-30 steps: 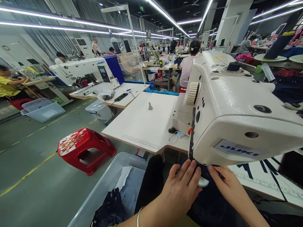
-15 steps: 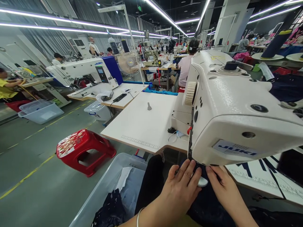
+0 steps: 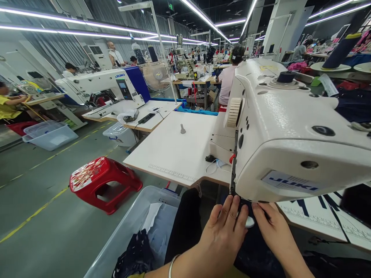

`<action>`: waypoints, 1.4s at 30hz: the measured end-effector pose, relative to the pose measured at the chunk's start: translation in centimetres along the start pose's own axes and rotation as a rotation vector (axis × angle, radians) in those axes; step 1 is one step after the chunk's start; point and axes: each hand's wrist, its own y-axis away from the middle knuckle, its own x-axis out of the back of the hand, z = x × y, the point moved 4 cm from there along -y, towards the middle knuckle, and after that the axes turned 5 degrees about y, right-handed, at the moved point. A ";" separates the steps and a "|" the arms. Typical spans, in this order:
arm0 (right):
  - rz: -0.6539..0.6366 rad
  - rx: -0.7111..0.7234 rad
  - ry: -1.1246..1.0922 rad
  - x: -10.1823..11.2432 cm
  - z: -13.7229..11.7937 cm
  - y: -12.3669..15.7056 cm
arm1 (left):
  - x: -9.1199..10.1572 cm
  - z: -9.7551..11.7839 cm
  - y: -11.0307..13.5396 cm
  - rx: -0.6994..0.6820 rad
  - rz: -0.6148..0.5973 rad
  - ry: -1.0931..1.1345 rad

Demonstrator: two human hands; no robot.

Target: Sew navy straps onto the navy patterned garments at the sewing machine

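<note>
A white JUKI sewing machine (image 3: pixel 285 127) stands close in front of me, and its head hides the stitching area. Just below it, my left hand (image 3: pixel 222 235) lies palm down with its fingers stretched forward over dark navy fabric (image 3: pixel 255 249). On the other side of the fabric, my right hand (image 3: pixel 274 227) pinches the cloth near the machine head, thumb and fingers together. A rounded white part (image 3: pixel 249 222) shows between the hands. The fabric hangs down toward my lap, and its far edge is hidden under the machine and fingers.
The white table (image 3: pixel 174 146) reaches left, with a small grey metal piece (image 3: pixel 182 129) on it. A clear bin (image 3: pixel 116 239) with dark cloth is at my left, beyond it a red stool (image 3: pixel 106 183). Dark strips (image 3: pixel 303 206) lie at right. Co-workers sit farther off.
Both hands stay almost in place on the fabric, with only slight finger shifts. The view has tilted a little.
</note>
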 end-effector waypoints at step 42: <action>-0.033 -0.089 -0.016 -0.4 1.1 -0.2 | 0.1 0.3 0.5 0.034 0.034 -0.108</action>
